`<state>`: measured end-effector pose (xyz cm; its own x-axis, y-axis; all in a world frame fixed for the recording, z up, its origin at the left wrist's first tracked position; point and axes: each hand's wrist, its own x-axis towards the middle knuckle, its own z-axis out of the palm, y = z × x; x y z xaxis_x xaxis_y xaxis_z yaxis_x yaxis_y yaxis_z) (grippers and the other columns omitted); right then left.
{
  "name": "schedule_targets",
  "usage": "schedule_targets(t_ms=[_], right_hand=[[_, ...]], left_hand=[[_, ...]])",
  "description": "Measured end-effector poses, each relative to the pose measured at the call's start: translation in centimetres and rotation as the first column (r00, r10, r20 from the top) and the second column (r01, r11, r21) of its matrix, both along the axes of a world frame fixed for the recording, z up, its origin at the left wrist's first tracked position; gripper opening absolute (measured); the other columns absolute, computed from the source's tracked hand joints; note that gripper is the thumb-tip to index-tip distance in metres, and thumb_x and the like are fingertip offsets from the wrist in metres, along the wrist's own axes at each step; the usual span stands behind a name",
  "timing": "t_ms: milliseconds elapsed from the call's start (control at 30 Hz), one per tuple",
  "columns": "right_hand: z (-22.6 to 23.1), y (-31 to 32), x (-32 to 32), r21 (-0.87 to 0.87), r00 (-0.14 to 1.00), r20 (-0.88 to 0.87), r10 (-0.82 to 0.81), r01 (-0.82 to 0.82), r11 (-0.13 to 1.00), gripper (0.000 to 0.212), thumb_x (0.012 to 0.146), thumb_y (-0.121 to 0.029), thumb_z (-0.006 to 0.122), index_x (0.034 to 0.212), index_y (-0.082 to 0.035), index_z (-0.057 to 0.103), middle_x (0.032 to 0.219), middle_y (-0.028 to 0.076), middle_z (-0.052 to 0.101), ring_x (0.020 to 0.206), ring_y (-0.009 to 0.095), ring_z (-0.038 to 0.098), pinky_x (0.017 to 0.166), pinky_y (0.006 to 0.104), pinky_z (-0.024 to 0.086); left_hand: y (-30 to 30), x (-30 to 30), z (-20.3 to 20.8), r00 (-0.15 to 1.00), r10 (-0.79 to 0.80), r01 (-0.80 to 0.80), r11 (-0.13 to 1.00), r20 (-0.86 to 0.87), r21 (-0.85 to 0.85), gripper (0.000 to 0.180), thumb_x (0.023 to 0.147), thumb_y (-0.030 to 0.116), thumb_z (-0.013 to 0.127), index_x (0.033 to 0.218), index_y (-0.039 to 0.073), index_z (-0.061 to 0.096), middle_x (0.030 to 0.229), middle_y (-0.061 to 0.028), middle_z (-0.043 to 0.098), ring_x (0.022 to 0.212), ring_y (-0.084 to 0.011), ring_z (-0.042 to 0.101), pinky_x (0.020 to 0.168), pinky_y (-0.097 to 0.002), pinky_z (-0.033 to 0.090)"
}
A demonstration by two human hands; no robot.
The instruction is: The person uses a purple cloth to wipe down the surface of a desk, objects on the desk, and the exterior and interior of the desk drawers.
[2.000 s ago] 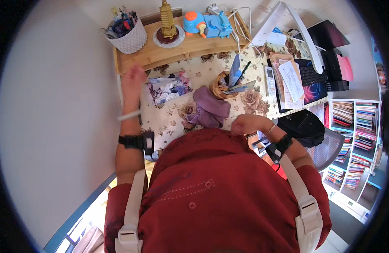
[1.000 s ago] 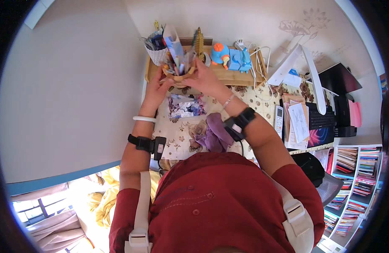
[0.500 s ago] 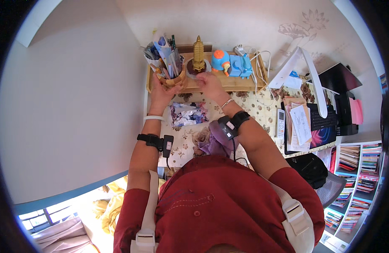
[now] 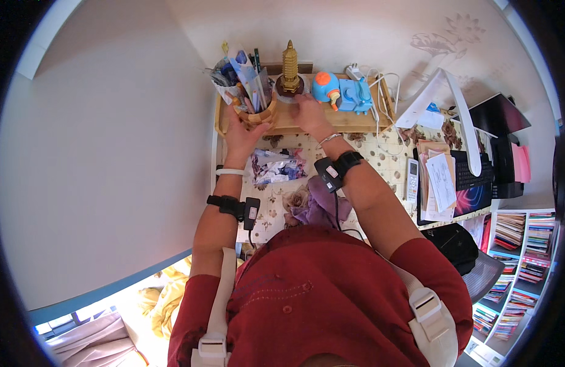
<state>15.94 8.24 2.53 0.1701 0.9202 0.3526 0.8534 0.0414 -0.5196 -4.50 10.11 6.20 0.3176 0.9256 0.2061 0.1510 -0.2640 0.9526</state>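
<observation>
Left hand (image 4: pixel 241 136): fingers wrapped around the wooden pen holder (image 4: pixel 253 114), held on the wooden shelf (image 4: pixel 331 121).
Right hand (image 4: pixel 308 111): fingers spread flat on the shelf, beside the golden pagoda model (image 4: pixel 289 68).
Table (image 4: pixel 389 160): crumpled wrapper (image 4: pixel 275 166) lies below the shelf.

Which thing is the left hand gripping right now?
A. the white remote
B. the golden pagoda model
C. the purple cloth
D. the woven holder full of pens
D: the left hand cups the woven holder on the wooden shelf, beside the golden pagoda model.

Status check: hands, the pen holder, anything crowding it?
Left hand grips wooden pen holder on shelf. Right hand rests beside it. Golden pagoda model stands close.
</observation>
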Motion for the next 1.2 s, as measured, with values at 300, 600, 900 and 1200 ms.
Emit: schedule_targets(t_ms=[300,600,900,1200], right_hand=[[1.5,-2.5,-0.4,0.007,0.985,-0.119,0.125,-0.125,0.992,0.047,0.072,-0.028,0.065,0.107,0.002,0.054,0.098,0.02,0.059,0.095,0.035,0.054,0.081,0.0419,0.045],[4.0,-3.2,-4.1,-0.048,0.984,-0.169,0.065,-0.074,0.996,0.073,0.063,-0.037,0.075,0.117,0.002,0.044,0.1,0.02,0.059,0.094,0.034,0.057,0.081,0.0414,0.046],[2.9,-3.6,-5.1,-0.013,0.977,-0.2,0.075,-0.079,0.997,0.065,0.063,-0.024,0.075,0.115,-0.001,0.043,0.094,0.02,0.059,0.09,0.036,0.057,0.077,0.0431,0.046],[2.9,-3.3,-5.3,0.015,0.978,-0.185,0.092,-0.091,0.996,0.066,0.064,-0.027,0.075,0.115,-0.001,0.042,0.092,0.019,0.059,0.087,0.036,0.057,0.076,0.0432,0.046]], left_hand=[[-0.6,1.9,1.8,0.983,0.105,-0.094,0.992,-0.152,0.082,0.09,0.063,0.015,0.079,0.131,-0.002,0.023,0.118,-0.0183,0.051,0.107,-0.0249,0.053,0.087,-0.0311,0.044],[1.4,-0.7,-2.7,0.995,-0.097,0.1,0.985,0.028,-0.138,0.072,0.074,0.001,0.057,0.136,-0.002,0.02,0.129,-0.0171,0.041,0.122,-0.0246,0.041,0.098,-0.0323,0.035],[2.9,-1.7,-3.6,0.985,0.103,-0.081,0.984,0.138,-0.16,0.072,0.072,-0.006,0.05,0.138,0.001,0.02,0.124,-0.0126,0.044,0.105,-0.0173,0.048,0.085,-0.0285,0.044],[5.8,-2.9,-4.1,0.999,0.009,-0.004,0.995,0.047,-0.1,0.071,0.072,-0.008,0.046,0.138,0.004,0.023,0.121,-0.007,0.045,0.095,-0.0157,0.051,0.079,-0.0259,0.045]])
